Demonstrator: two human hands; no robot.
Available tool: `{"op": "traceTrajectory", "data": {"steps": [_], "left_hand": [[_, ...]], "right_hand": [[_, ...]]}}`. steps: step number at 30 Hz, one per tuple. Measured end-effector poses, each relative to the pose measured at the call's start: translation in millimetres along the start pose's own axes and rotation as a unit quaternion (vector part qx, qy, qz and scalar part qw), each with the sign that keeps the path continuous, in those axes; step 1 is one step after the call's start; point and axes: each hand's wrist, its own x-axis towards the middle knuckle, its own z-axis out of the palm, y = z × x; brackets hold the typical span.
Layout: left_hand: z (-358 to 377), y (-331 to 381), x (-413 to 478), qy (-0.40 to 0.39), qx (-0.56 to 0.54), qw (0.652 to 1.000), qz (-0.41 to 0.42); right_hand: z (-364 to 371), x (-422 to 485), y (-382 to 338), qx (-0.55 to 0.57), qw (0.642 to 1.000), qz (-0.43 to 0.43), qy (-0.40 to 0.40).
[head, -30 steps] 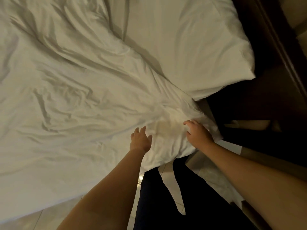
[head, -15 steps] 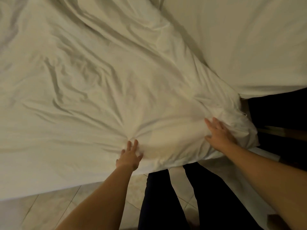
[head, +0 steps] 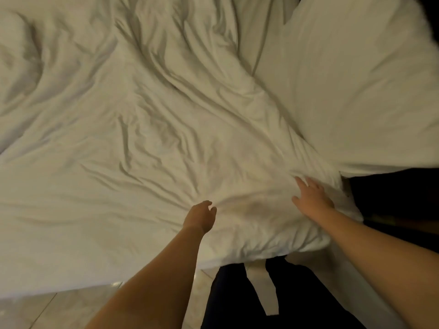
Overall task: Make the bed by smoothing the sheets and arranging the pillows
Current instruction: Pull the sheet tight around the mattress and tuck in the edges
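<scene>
A wrinkled white sheet (head: 147, 129) covers most of the bed, with folds fanning out from the near corner. A smooth white pillow (head: 351, 86) lies at the upper right, its edge overlapping the sheet. My left hand (head: 200, 216) rests on the sheet near the bed's front edge, fingers loosely bent over a small gather of cloth. My right hand (head: 311, 198) lies flat on the bunched corner of the sheet, fingers spread and straight, just below the pillow.
The bed's front edge runs along the bottom, with pale tiled floor (head: 47, 309) below it. My dark trouser legs (head: 237, 305) stand against the corner. Dark furniture (head: 399, 200) fills the gap right of the bed, under the pillow's edge.
The view has shifted up and right, showing more pillow. My left hand has turned sideways with its fingers bent. My right hand stays flat on the bunched corner.
</scene>
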Motion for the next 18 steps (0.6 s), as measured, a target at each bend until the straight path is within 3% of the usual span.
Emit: {"op": "traceTrajectory", "data": {"steps": [8,18], "left_hand": [[-68.8,77.7,-20.8,0.07,-0.044,0.994,0.072],[-66.3,188.5,-5.7,0.11,-0.181,0.968,0.135]], "right_hand": [[-92.3,-38.4,-39.6,0.013,0.992,-0.068,0.104],[-196.2,-18.8,0.0,-0.075,0.961,-0.151,0.218]]}}
